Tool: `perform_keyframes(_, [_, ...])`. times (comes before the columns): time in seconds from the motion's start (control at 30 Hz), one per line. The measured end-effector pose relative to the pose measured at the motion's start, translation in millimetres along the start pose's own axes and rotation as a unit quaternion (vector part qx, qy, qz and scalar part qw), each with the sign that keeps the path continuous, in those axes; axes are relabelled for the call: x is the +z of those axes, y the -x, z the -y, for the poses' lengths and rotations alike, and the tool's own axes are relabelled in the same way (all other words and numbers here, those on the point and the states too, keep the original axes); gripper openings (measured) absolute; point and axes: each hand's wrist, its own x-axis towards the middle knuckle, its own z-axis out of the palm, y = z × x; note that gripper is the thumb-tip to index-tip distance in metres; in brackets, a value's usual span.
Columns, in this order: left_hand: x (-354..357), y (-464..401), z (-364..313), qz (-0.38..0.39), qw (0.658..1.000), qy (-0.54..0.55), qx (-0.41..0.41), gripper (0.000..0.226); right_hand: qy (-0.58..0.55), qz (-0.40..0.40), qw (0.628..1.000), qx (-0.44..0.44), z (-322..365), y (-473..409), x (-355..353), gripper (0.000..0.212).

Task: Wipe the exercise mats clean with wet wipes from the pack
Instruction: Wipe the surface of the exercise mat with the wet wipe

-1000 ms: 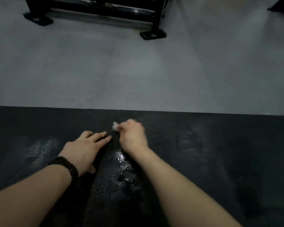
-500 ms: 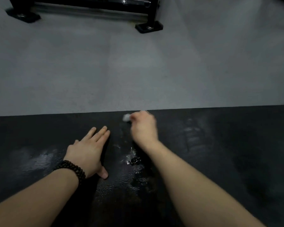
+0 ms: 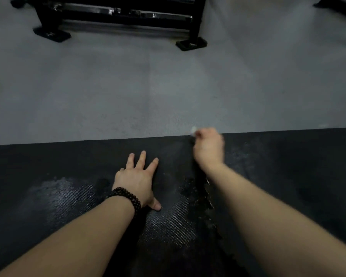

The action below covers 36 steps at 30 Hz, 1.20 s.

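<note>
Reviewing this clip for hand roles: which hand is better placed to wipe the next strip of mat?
Right. The right hand already grips the wet wipe at the far edge of the mat, while the left hand lies flat on the mat, holding nothing.

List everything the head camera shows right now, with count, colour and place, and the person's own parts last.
exercise mat: one, black, textured, across the lower half, wet sheen in patches
wet wipe: one, white, bunched, at the mat's far edge, mostly hidden in the right hand
floor: grey, beyond the mat
metal rack: one, black frame, top of view, feet on the floor
bead bracelet: one, dark, on the left wrist
left hand: flat on the mat, fingers spread
right hand: grips the wipe at the mat's far edge
</note>
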Motion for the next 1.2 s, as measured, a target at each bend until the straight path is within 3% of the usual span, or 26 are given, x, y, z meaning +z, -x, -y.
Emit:
perform_keyframes(0.1, [3.0,0.1,-0.2,-0.003,1.0,0.007,-0.002,0.141,0.019,-0.023,0.994,0.108,-38.5,-17.3,-15.7,0.031])
perform_keyframes(0.17, [7.8,-0.3,0.3,-0.017,1.0,0.022,-0.007,0.143,0.014,-0.007,0.992,0.129,-32.7,-15.9,-5.1,0.031])
perform_keyframes(0.27, [18.3,2.1,4.1,-0.035,0.998,0.042,-0.016,0.144,0.002,0.038,0.999,0.0,11.1,9.8,27.6,0.031])
perform_keyframes(0.33, [23.7,3.6,5.5,-0.044,0.998,0.042,-0.02,0.142,0.009,0.105,0.984,-0.14,39.6,34.9,44.4,0.026])
perform_keyframes(0.4, [25.8,2.7,6.2,-0.045,0.998,0.032,-0.032,0.14,0.016,0.15,0.965,-0.215,44.1,44.1,39.7,0.025])
perform_keyframes(0.47, [25.7,2.5,5.1,-0.033,0.998,0.039,-0.045,0.139,0.043,0.11,0.977,-0.177,20.9,32.2,20.4,0.025])
perform_keyframes(0.57, [21.5,1.9,2.8,-0.011,0.998,0.039,-0.048,0.14,0.079,0.004,0.997,-0.005,-34.9,20.3,-0.5,0.034])
perform_keyframes(0.6, [19.7,1.4,1.8,-0.005,0.998,0.037,-0.047,0.141,0.092,0.0,0.996,0.001,-38.2,28.0,-0.3,0.04])
perform_keyframes(0.7, [18.5,5.0,0.1,-0.025,0.999,0.014,-0.035,0.136,0.066,0.101,0.984,-0.133,0.7,74.1,18.7,0.05])
perform_keyframes(0.83, [29.6,22.4,-3.0,-0.092,0.996,-0.001,-0.001,0.111,0.024,0.201,0.943,-0.265,17.1,102.4,11.0,0.031])
perform_keyframes(0.87, [30.0,24.5,-2.3,-0.092,0.996,-0.002,0.013,0.106,0.045,0.18,0.949,-0.255,3.4,94.4,2.1,0.025])
perform_keyframes(0.93, [27.7,25.0,1.2,-0.054,0.998,-0.006,0.032,0.109,0.059,0.057,0.989,-0.122,-38.6,68.3,-18.0,0.019])
perform_keyframes(1.0, [23.2,26.1,3.3,0.008,0.999,-0.012,0.038,0.13,0.052,-0.033,0.997,0.041,-76.9,57.0,-31.4,0.025])
perform_keyframes(1.03, [22.2,27.0,2.7,0.035,0.998,-0.017,0.04,0.142,0.064,-0.034,0.995,0.064,-78.7,64.0,-30.5,0.031])
perform_keyframes(1.13, [25.8,28.1,-2.1,0.055,0.997,-0.032,0.033,0.159,0.049,0.039,0.996,-0.066,-32.3,114.8,2.7,0.046])
perform_keyframes(1.2, [27.2,30.4,-4.3,0.048,0.998,-0.034,0.03,0.161,0.022,0.077,0.983,-0.166,-10.0,143.2,23.3,0.039])
